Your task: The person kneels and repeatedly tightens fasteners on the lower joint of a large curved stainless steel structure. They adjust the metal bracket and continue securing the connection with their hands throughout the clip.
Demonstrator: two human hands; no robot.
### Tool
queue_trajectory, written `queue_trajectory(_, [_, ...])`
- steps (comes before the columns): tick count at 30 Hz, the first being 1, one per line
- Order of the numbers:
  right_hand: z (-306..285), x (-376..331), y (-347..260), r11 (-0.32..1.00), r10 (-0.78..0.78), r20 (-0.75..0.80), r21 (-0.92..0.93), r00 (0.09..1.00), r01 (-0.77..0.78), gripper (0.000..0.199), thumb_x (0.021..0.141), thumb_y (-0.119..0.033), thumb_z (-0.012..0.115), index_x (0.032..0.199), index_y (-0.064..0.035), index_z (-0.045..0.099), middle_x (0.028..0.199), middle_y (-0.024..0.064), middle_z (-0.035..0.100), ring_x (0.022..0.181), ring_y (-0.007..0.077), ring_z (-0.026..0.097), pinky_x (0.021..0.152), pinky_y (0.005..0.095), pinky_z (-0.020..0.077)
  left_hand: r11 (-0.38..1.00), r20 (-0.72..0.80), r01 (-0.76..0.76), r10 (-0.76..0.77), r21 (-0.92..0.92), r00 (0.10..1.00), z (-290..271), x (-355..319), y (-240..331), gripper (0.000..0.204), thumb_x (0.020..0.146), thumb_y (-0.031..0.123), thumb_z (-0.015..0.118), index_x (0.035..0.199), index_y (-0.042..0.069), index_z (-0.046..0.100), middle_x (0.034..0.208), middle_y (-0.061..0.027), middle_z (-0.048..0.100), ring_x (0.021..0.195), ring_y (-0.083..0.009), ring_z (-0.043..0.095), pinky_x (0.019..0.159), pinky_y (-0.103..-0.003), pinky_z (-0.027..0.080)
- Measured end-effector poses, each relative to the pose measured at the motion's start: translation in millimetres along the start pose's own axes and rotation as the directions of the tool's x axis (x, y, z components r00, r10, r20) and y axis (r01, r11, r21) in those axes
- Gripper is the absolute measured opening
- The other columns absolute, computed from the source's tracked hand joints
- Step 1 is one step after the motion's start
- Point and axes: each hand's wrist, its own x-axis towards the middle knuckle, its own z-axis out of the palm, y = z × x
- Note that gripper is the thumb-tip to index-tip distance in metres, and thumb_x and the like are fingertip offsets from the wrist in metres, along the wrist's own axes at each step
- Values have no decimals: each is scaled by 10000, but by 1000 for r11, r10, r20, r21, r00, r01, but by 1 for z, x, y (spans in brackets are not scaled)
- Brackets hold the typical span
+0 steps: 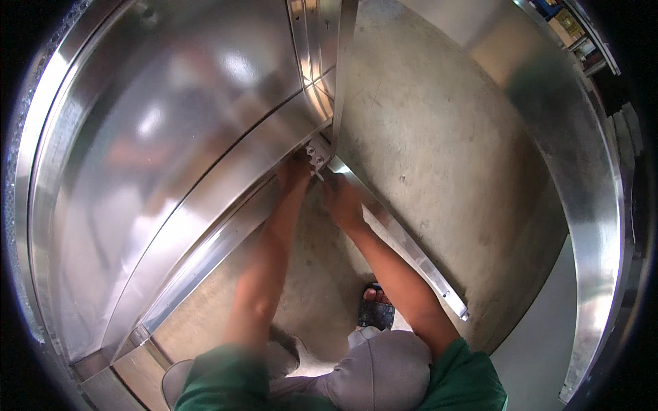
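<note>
Both hands reach down to the corner where shiny sheet-metal flanges meet. My left hand [293, 175] grips the lower flange of the big metal duct panel [171, 151] just below a small metal corner bracket [319, 152]. My right hand [341, 198] is closed beside it, pressing on the near end of a long metal flange strip [404, 243] that runs off to the lower right. A thin bright piece shows between the two hands; what it is cannot be made out.
A bare concrete floor [425, 123] lies beyond the strip. Another curved sheet-metal panel [582, 192] stands along the right side. My sandalled foot [375, 308] and grey-trousered knees [384, 366] are below the arms. Shelving with boxes [565, 20] sits at the top right.
</note>
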Motion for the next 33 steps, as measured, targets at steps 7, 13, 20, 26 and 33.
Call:
queue_trajectory(7, [33,-11,40,976,55,177,-217,983,-16,295,959,-257,546,1032,-4,678,1055,265,677,993,456,643,870,530,502,561,8,-361,534,745,846,-10,6,-38,300,960,268,570,965,10,723,947,-249,677,904,-460,643,798,-539,500])
queue_trajectory(13, [44,-12,42,972,42,165,-236,985,-2,295,957,-270,561,1055,-13,668,1044,262,675,1006,449,639,877,536,496,627,18,-365,488,689,873,-12,9,-41,303,963,278,584,979,9,724,934,-266,679,904,-463,651,805,-527,505])
queue_trajectory(20, [55,-9,46,985,7,161,-171,987,21,303,966,-284,555,1075,-16,648,1010,276,677,981,473,637,833,557,498,546,56,-418,560,726,827,-15,8,-39,351,981,338,550,988,36,728,959,-253,691,921,-455,660,826,-534,520])
queue_trajectory(26, [66,-7,48,989,51,200,-145,978,-22,358,1005,-217,487,1276,-7,590,1192,298,638,1142,494,581,984,557,458,431,142,-407,527,805,838,-14,3,-27,355,992,336,516,996,46,720,955,-244,701,899,-443,679,808,-543,540])
queue_trajectory(33, [66,-11,44,991,107,144,-95,984,-94,312,1012,-231,468,1095,26,625,1047,307,660,1009,488,632,859,553,468,388,200,-461,551,798,810,-15,15,-26,356,975,276,501,893,2,714,919,-248,704,854,-454,678,796,-556,543])
